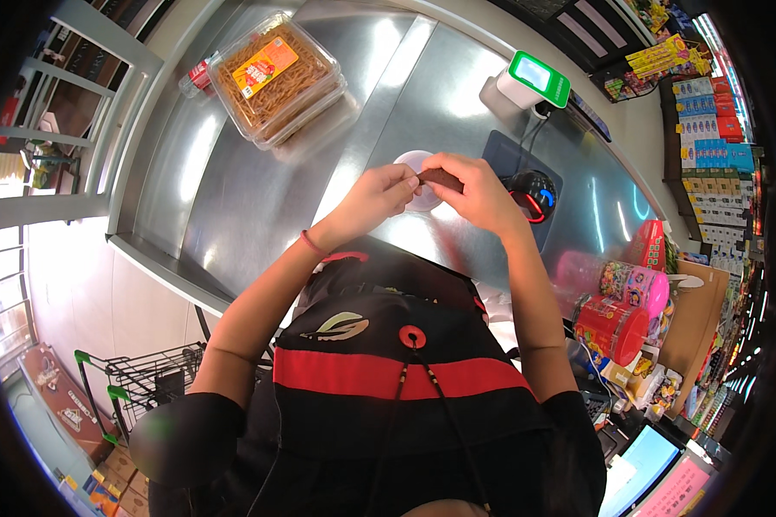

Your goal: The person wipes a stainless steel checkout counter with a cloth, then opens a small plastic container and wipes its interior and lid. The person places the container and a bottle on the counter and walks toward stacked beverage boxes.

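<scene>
In front of my body, over a metal counter (233, 187), both hands hold a small, thin, dark brown piece (441, 178) whose material I cannot tell. My left hand (381, 197) pinches its left end between thumb and fingertips. Its right part is in the fingers of my right hand (475, 190). Under the hands is a round, pale container or disc (415, 158), partly covered by them. Just right of my right hand, a black rounded device with red and blue lights (535, 187) stands on a dark mat (499, 148).
A clear plastic box of brown shredded snack (281, 119) sits at the far left, beside a bottle with a red label (197, 76). A white and green payment terminal (530, 81) stands far right. Candy jars (611, 329) line the right side; a wire cart (161, 371) is lower left.
</scene>
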`<move>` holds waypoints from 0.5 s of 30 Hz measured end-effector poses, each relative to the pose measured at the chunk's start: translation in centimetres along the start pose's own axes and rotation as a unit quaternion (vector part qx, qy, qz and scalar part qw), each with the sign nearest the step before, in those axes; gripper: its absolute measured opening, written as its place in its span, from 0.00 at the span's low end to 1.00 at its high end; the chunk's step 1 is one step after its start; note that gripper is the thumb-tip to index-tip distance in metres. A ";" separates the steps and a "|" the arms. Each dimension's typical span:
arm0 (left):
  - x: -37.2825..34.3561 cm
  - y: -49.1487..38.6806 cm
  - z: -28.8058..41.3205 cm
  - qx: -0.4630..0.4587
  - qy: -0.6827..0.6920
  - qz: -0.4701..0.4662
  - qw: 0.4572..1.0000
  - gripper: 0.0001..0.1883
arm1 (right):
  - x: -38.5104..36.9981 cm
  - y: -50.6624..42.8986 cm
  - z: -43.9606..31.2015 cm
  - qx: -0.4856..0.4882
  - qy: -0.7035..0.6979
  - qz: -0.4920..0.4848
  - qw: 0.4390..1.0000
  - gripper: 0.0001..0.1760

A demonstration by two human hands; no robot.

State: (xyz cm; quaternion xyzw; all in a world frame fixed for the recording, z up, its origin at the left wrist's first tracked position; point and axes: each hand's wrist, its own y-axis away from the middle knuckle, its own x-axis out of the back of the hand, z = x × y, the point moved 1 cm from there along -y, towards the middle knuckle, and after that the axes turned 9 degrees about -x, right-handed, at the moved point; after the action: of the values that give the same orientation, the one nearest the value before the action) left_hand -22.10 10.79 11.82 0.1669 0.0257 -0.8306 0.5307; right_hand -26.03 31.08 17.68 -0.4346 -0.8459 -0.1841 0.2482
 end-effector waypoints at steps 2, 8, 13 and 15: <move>0.0 0.1 0.0 -0.042 -0.096 0.041 0.994 0.09 | 0.4 -0.4 0.4 -0.007 0.046 -0.004 0.999 0.15; -1.2 0.0 -0.5 -0.252 -0.473 0.152 0.831 0.37 | 0.7 -1.6 1.7 0.032 0.144 0.003 0.989 0.13; -1.5 -0.8 -2.3 -0.251 -0.498 0.123 0.821 0.53 | 0.3 -1.9 1.9 0.067 0.190 0.014 0.979 0.08; -1.3 -1.0 -2.8 -0.218 -0.472 0.106 0.848 0.54 | 0.2 -2.1 1.9 0.076 0.200 0.002 0.977 0.08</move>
State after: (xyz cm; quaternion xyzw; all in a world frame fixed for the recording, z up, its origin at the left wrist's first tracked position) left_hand -21.78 13.00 9.48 -0.3637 -0.0650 -0.7211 0.5861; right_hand -28.34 31.08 16.06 -0.3703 -0.7901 -0.2016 0.4449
